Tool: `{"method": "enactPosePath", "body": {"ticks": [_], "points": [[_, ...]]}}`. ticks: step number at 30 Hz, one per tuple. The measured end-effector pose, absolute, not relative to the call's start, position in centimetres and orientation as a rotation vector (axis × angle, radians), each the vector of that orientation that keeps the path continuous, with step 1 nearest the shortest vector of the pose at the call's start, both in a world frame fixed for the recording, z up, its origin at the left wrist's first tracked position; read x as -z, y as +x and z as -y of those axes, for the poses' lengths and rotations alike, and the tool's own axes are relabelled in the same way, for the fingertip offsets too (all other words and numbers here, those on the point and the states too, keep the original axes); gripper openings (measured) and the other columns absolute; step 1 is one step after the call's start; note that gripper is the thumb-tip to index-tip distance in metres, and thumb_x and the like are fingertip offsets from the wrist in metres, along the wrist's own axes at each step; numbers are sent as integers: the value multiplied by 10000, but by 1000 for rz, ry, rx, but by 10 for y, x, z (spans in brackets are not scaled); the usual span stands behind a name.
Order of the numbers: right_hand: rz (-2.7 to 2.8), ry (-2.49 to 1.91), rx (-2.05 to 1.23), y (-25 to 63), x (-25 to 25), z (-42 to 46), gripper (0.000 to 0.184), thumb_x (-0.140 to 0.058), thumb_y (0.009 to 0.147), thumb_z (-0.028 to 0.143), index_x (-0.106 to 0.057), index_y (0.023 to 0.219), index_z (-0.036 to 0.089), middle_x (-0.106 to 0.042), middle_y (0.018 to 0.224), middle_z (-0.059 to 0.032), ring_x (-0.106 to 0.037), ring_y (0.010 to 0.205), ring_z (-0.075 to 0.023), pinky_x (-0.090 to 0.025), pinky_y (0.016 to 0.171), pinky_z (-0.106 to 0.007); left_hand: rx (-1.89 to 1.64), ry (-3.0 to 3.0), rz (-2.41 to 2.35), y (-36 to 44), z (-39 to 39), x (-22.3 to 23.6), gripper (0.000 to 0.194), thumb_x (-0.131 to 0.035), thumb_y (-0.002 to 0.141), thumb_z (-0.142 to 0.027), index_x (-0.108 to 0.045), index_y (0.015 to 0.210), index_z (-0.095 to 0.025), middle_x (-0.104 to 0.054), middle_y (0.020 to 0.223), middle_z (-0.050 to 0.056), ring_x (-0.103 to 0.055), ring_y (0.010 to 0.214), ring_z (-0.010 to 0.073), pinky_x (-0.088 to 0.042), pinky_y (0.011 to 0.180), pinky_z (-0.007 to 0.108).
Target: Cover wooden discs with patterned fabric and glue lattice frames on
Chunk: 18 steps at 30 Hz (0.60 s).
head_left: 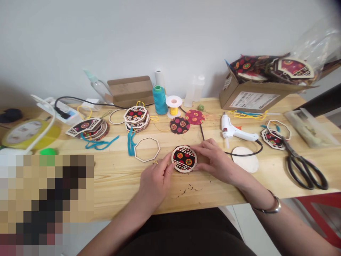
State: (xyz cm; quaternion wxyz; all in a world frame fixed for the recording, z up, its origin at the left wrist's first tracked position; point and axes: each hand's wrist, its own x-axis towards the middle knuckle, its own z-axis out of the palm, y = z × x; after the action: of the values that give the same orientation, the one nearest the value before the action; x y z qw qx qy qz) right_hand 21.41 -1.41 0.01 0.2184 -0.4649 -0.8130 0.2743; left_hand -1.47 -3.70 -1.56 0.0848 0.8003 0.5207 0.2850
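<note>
A round wooden lattice ornament, backed with dark floral fabric, is held just above the front of the wooden table. My left hand grips its left rim between thumb and fingers. On the opposite rim, my right hand closes with thumb below and fingers above. Dark fabric shows past the ring's edge in places. Left of it lies a bare octagonal wooden frame. Behind it are a dark fabric circle and a red fabric circle. Small dark scraps are scattered in front of my hands.
A white glue gun with a black cord and large scissors lie on the right. Blue thread, a yellow spool and stacked ornaments stand behind. A full cardboard box occupies the back right; yellow tape is far left.
</note>
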Motion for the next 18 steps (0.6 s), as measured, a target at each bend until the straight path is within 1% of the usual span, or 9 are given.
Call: {"method": "enactPosePath", "body": {"ticks": [5,7,10,12,15,16,18], "points": [[2279,-1290,-727,212,-4,15,622,-706,744,466,-527,1283,213,-566,1019,-86,-441,999,-254,-452,893,-425,-844,2416,-1603,-14,37,18,313,-411,940,-249,-616,1122,-99,-747,838,73,-670,625,174,-481,574,262],[2304,-1301,-701,210,-7,16,651,-716,722,491,-533,1272,193,-567,1015,-91,-443,994,-258,-457,885,-423,-805,2406,-1638,-13,37,20,309,-419,932,-245,-610,1129,-102,-744,857,79,-671,648,184,-493,594,276],[2335,-1344,-629,205,-11,19,664,-720,714,503,-534,1258,172,-581,1022,-101,-455,979,-265,-468,865,-431,-713,2331,-1689,-11,36,20,303,-436,917,-241,-593,1154,-135,-732,929,79,-669,723,198,-517,670,311],[2323,-1394,-516,202,-11,23,666,-712,715,519,-532,1242,154,-594,1051,-120,-463,982,-282,-472,854,-452,-694,2266,-1696,-11,35,17,309,-444,906,-237,-582,1169,-150,-706,987,91,-660,824,209,-524,752,345],[2225,-1477,-280,197,-7,34,665,-690,724,546,-522,1219,136,-599,1075,-156,-478,990,-318,-466,838,-500,-798,2148,-1647,-11,32,11,325,-459,891,-231,-581,1181,-152,-626,1122,130,-618,1006,228,-515,844,371],[2180,-1493,-230,195,-5,38,663,-686,731,541,-506,1228,140,-599,1073,-157,-487,985,-322,-463,834,-510,-853,2093,-1623,-12,32,9,332,-460,889,-226,-574,1192,-153,-599,1177,138,-607,1041,228,-513,858,368],[2098,-1507,-213,191,-1,45,656,-692,744,508,-464,1252,161,-604,1061,-143,-511,960,-316,-466,816,-506,-938,1960,-1575,-12,32,6,357,-446,891,-203,-538,1234,-168,-581,1247,130,-616,1035,209,-514,866,357]]}}
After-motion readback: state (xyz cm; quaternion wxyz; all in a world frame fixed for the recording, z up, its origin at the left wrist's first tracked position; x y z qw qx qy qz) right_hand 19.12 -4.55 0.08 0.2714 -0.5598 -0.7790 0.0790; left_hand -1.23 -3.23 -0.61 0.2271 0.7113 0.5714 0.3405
